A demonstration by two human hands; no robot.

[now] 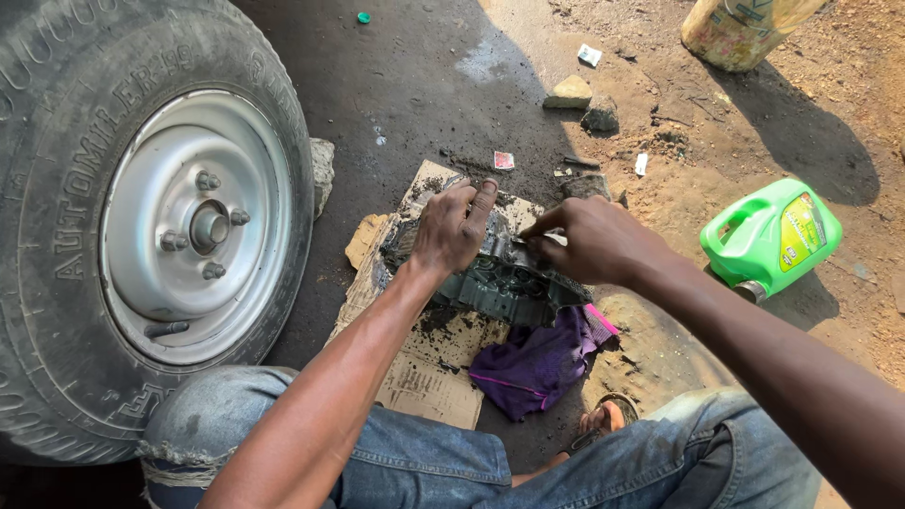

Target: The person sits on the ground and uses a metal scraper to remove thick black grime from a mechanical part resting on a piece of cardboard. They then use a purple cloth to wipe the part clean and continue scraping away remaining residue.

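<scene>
While a big black tyre on a silver steel wheel stands at far left, left hand rests on top of the greasy dark metal engine casing, fingers curled over its far edge, gripping. Casing sits on oily torn cardboard on the ground, purple cloth touching its near side. Right hand pinches something small against casing; cannot tell what. Green plastic jug lies well apart, far right.
</scene>
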